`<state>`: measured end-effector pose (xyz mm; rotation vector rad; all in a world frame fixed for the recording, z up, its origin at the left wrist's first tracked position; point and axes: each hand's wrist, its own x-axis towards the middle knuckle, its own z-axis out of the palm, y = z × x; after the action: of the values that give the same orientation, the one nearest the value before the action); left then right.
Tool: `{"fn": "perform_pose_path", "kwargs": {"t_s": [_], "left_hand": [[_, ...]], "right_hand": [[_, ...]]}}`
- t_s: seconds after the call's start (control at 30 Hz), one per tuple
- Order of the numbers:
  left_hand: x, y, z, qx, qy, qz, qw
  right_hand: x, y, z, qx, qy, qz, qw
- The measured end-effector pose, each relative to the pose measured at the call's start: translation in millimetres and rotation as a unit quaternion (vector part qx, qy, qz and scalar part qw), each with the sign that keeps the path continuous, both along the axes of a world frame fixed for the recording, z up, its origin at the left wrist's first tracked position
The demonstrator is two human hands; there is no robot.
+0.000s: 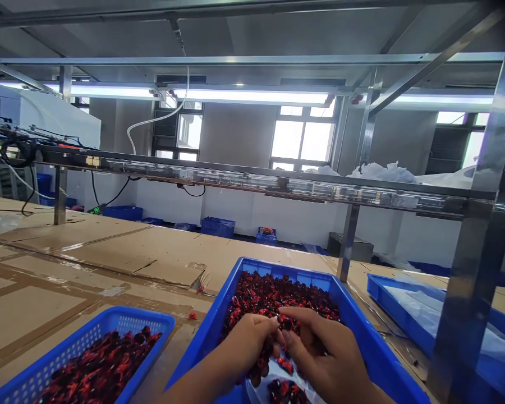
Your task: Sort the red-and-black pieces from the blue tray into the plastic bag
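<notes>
Both my hands are inside a blue plastic bin point(235, 283) filled with small red and black parts point(269, 294). My left hand point(246, 345) is curled closed over several of these parts. My right hand point(324, 353) pinches one small red and black part point(284, 322) between thumb and fingertips, right beside the left hand's fingers. A clear plastic sheet point(273, 373) lines the bin bottom under my hands.
A blue mesh basket point(122, 320) with more red and black parts stands at the lower left. The bench top is covered in taped cardboard point(109, 252). A blue tray point(408, 314) with plastic sheeting lies at the right behind a steel post point(471, 292). Blue crates stand on the floor beyond.
</notes>
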<state>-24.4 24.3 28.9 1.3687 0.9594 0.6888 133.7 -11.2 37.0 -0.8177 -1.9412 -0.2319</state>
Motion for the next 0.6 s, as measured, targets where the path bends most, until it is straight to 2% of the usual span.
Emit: {"fn": "perform_pose_path", "kwargs": {"t_s": [0.2,0.3,0.47,0.6], "left_hand": [[-1,1,-0.9,0.010,0.007,0.011,1.000],[-1,4,-4.7,0.016,0.008,0.010,1.000],[0,9,-11.2,0.019,-0.009,0.008,1.000],[-1,12,-15.7,0.008,-0.028,0.002,1.000]], "right_hand": [[0,3,-5.9,-0.007,-0.011,0.003,1.000],[-1,4,-9.6,-0.037,-0.014,0.004,0.999],[-3,3,-6.2,-0.159,-0.034,0.007,0.987],[15,-5,18.3,-0.266,-0.038,-0.042,0.962]]}}
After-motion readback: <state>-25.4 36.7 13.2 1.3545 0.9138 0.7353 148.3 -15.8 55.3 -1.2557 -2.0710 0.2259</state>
